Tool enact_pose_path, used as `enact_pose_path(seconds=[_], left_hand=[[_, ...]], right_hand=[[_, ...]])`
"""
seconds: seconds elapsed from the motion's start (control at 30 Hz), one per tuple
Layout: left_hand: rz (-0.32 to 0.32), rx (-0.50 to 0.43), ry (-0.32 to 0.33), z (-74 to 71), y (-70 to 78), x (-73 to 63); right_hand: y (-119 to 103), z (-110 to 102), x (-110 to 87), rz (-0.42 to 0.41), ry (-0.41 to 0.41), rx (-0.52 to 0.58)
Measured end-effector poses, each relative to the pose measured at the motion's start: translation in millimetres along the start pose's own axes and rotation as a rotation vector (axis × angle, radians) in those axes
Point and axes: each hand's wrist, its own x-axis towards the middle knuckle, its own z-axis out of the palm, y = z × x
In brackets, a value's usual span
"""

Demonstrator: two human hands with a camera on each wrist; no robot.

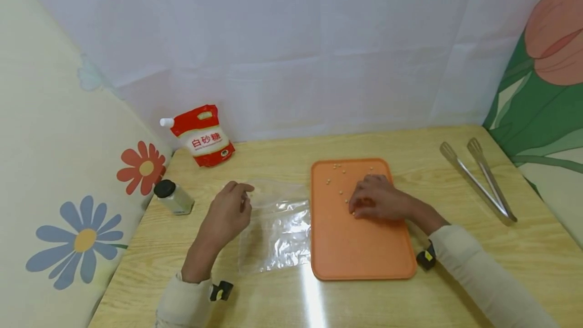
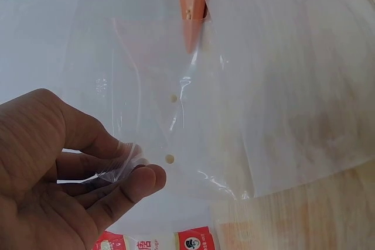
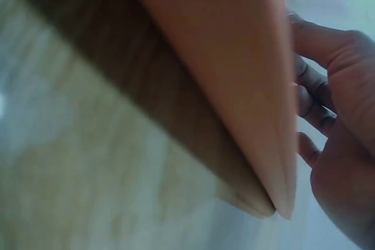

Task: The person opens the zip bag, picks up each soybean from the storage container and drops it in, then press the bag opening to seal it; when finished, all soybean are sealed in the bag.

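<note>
My left hand [image 1: 230,214] pinches the top corner of a clear zip bag [image 1: 284,237] between thumb and fingers. The bag lies flat along the left side of an orange cutting board [image 1: 364,254]. Two pale round soybeans [image 2: 170,158] show inside the bag in the left wrist view. My right hand [image 1: 379,197] is over the board with fingers bent down, its fingertips right at a soybean [image 1: 354,213]. Several other soybeans [image 1: 336,166] are scattered across the board's upper half. In the right wrist view the board's edge hides the fingertips of the right hand [image 3: 345,98].
A red and white sugar pouch [image 1: 205,138] stands at the back left. Nearer lies a small jar [image 1: 175,198] with a black lid, tipped on its side. Metal tongs [image 1: 483,181] rest on the wooden table [image 1: 268,305] to the right of the board.
</note>
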Motion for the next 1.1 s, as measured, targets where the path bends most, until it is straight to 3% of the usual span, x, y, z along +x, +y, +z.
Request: enact_pose_path(seconds=[1.1], left_hand=[[0.019,0.002,0.014,0.5,0.2,-0.3]], right_hand=[[1.1,3.8,-1.2,-0.021,0.042,0.001]])
